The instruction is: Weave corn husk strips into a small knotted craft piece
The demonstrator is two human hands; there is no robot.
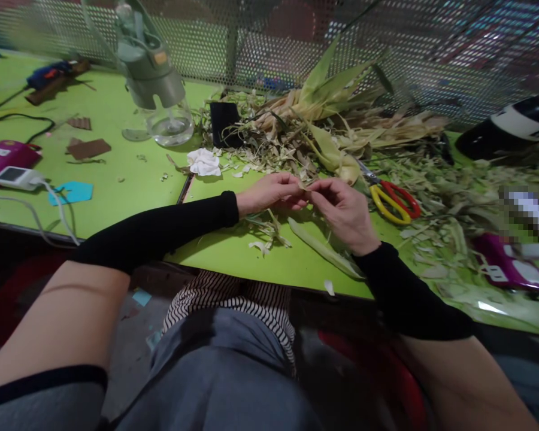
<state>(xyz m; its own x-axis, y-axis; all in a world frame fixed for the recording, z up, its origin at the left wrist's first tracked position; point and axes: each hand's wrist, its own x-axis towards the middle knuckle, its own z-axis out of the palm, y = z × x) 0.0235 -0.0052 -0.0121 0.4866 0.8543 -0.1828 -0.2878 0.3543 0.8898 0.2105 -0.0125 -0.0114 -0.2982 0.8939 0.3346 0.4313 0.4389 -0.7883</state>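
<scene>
My left hand [272, 193] and my right hand [344, 212] meet above the green table [130, 191], fingertips pinched together on a thin strip of corn husk [306, 185]. Both wrists wear black sleeves. A long pale green husk leaf [323, 248] lies on the table under my right wrist. Small husk scraps [267, 233] lie below my left hand. A big heap of dried corn husks and leaves [336, 129] sits just beyond my hands.
Red and yellow scissors [393, 200] lie right of my hands. A spray bottle [155, 78], a crumpled white tissue [204, 161], a black box [224, 123], brown card pieces [88, 148], a blue paper shape [74, 193], a magenta device [6, 157] and cables sit left. Perforated metal mesh [431, 54] backs the table.
</scene>
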